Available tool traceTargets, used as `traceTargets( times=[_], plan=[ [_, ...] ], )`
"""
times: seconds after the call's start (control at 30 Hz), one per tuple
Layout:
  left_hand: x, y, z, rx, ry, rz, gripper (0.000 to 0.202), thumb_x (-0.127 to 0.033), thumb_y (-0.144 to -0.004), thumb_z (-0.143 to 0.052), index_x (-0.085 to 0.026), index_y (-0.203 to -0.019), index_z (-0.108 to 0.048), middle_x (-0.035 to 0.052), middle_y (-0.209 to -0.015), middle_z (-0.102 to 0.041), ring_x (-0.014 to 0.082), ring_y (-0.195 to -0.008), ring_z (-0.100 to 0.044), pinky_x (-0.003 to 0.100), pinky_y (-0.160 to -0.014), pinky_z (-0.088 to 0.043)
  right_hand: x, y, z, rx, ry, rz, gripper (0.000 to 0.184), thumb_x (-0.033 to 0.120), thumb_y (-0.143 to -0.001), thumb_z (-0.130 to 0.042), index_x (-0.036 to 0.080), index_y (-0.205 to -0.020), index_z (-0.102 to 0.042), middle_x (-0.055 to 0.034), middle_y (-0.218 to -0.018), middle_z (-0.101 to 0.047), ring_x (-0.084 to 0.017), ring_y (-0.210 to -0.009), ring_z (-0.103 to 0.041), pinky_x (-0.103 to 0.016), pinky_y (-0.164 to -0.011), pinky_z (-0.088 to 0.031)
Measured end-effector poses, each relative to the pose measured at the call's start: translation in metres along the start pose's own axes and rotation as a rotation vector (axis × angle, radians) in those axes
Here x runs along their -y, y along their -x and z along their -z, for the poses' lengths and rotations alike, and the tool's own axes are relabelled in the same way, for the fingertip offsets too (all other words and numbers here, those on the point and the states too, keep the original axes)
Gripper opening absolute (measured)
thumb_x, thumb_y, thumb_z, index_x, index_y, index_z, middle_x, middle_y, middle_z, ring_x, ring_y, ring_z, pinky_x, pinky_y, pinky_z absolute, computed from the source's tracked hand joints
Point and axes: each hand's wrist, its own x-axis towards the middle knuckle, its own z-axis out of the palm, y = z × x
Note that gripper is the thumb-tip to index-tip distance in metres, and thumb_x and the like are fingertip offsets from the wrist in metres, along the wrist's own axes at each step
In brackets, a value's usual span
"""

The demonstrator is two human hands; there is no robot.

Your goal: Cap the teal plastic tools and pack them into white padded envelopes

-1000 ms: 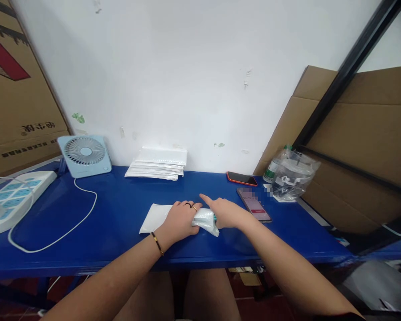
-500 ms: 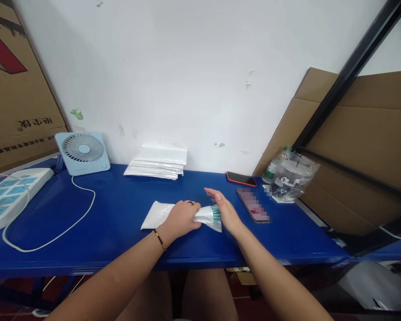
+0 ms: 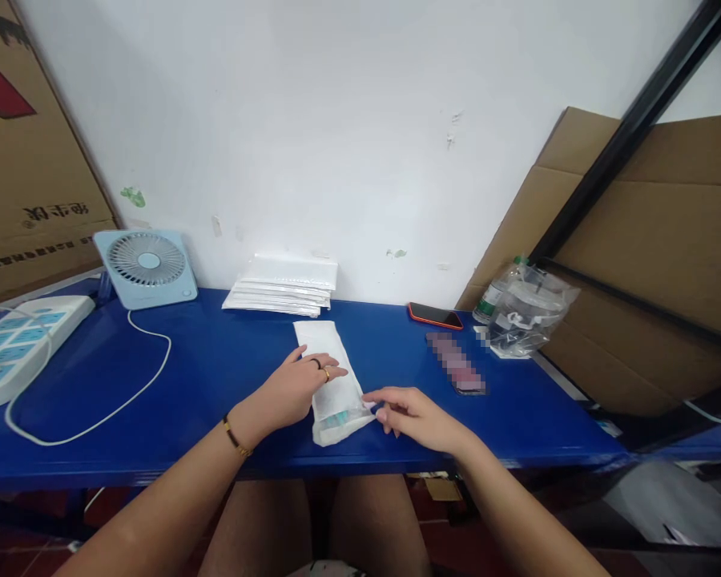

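A long white pouch (image 3: 341, 398) lies on the blue table, its far end pointing towards the wall. Something teal (image 3: 336, 419) shows through the clear strip near its front end. Resting on the upper part of the pouch is my left hand (image 3: 294, 390), fingers apart and stretched over it. My right hand (image 3: 419, 417) is at the front right corner, with thumb and forefinger closed around the pouch's edge there. A stack of white padded envelopes (image 3: 282, 284) sits by the wall beyond my hands.
On the left are a light blue fan (image 3: 149, 268), a power strip (image 3: 30, 344) and a loose white cable (image 3: 150, 385). Two phones, one black with a red edge (image 3: 436, 315) and one blurred (image 3: 457, 362), lie right. Behind them stand a bottle (image 3: 489, 300) and a clear plastic bag (image 3: 525, 316).
The pouch has turned from lying crosswise to pointing away from me and now lies flat. My left hand has loosened from around it; my right hand has come down to its near right corner.
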Motion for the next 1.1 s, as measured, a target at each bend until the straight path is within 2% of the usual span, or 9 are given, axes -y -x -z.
traceTargets(
  times=[0.17,0.23,0.37,0.47,0.6,0.77,0.93,1.03,1.1],
  plan=[
    [-0.02,0.047,-0.019,-0.211,0.233,0.199,0.032,-0.021,-0.085,-0.044,-0.023,-0.116,-0.053,0.0071,-0.122,-0.056,0.0192,-0.109,-0.054,0.034,-0.094,-0.043,0.012,-0.012,-0.018,-0.25,0.359,0.188,0.048,0.043,-0.078,-0.062,0.024,-0.121,-0.055,-0.0097,-0.119,-0.055,-0.024,-0.109,-0.05,-0.038,-0.091,-0.043],
    [-0.028,0.061,-0.028,-0.25,0.232,0.223,0.027,-0.03,-0.084,-0.05,-0.023,-0.109,-0.056,0.0076,-0.12,-0.057,0.0203,-0.106,-0.056,0.033,-0.088,-0.046,0.013,-0.027,-0.026,-0.221,0.455,0.248,0.061,0.047,-0.073,-0.066,0.024,-0.128,-0.05,-0.0107,-0.129,-0.049,-0.027,-0.122,-0.04,-0.043,-0.1,-0.036],
    [-0.035,0.073,-0.039,-0.182,0.154,0.144,0.016,-0.031,-0.087,-0.048,-0.025,-0.09,-0.062,0.0031,-0.099,-0.067,0.0207,-0.105,-0.058,0.036,-0.089,-0.044,0.011,-0.054,-0.035,-0.095,0.579,0.343,0.058,0.049,-0.075,-0.064,0.024,-0.126,-0.052,-0.0099,-0.128,-0.05,-0.025,-0.116,-0.043,-0.038,-0.097,-0.038],
    [-0.034,0.073,-0.041,-0.176,0.14,0.159,0.013,-0.031,-0.086,-0.05,-0.025,-0.084,-0.061,0.0017,-0.095,-0.068,0.0207,-0.106,-0.058,0.035,-0.087,-0.044,0.012,-0.063,-0.036,-0.114,0.633,0.36,0.048,0.047,-0.076,-0.064,0.024,-0.118,-0.059,-0.0084,-0.117,-0.056,-0.023,-0.103,-0.048,-0.034,-0.087,-0.042],
    [-0.032,0.071,-0.04,-0.197,0.134,0.189,0.011,-0.035,-0.08,-0.059,-0.024,-0.081,-0.06,0.0013,-0.094,-0.068,0.0214,-0.106,-0.058,0.036,-0.085,-0.044,0.018,-0.064,-0.044,-0.162,0.629,0.342,0.061,0.058,-0.066,-0.067,0.024,-0.116,-0.059,-0.0078,-0.115,-0.055,-0.024,-0.1,-0.047,-0.035,-0.084,-0.042],
    [-0.031,0.069,-0.04,-0.193,0.101,0.185,0.009,-0.031,-0.082,-0.056,-0.024,-0.083,-0.061,0.0016,-0.095,-0.067,0.0202,-0.098,-0.059,0.035,-0.083,-0.043,0.022,-0.064,-0.047,-0.217,0.657,0.274,0.04,0.045,-0.076,-0.063,0.022,-0.109,-0.061,-0.008,-0.109,-0.058,-0.023,-0.1,-0.048,-0.036,-0.085,-0.042],
    [-0.032,0.069,-0.04,-0.22,0.09,0.189,0.017,-0.026,-0.089,-0.042,-0.023,-0.09,-0.06,0.0039,-0.105,-0.063,0.0185,-0.095,-0.058,0.034,-0.083,-0.043,0.014,-0.041,-0.012,0.013,0.309,0.368,0.073,0.048,-0.058,-0.077,0.022,-0.121,-0.053,-0.0072,-0.119,-0.055,-0.023,-0.108,-0.052,-0.034,-0.092,-0.041],
    [-0.033,0.067,-0.038,-0.238,0.152,0.281,0.022,-0.028,-0.092,-0.034,-0.021,-0.09,-0.055,0.0071,-0.112,-0.06,0.0187,-0.096,-0.058,0.033,-0.083,-0.043,0.003,-0.03,-0.007,-0.03,0.219,0.325,0.041,0.041,-0.067,-0.073,0.022,-0.102,-0.063,-0.0063,-0.114,-0.058,-0.022,-0.103,-0.056,-0.032,-0.086,-0.044],
    [-0.034,0.062,-0.035,-0.217,0.188,0.369,0.024,-0.03,-0.093,-0.031,-0.021,-0.091,-0.052,0.0074,-0.102,-0.063,0.0193,-0.09,-0.059,0.032,-0.078,-0.044,-0.002,-0.029,-0.015,-0.115,0.191,0.3,0.015,0.034,-0.08,-0.062,0.02,-0.084,-0.065,-0.0052,-0.107,-0.061,-0.018,-0.095,-0.059,-0.029,-0.081,-0.046]
  ],
)
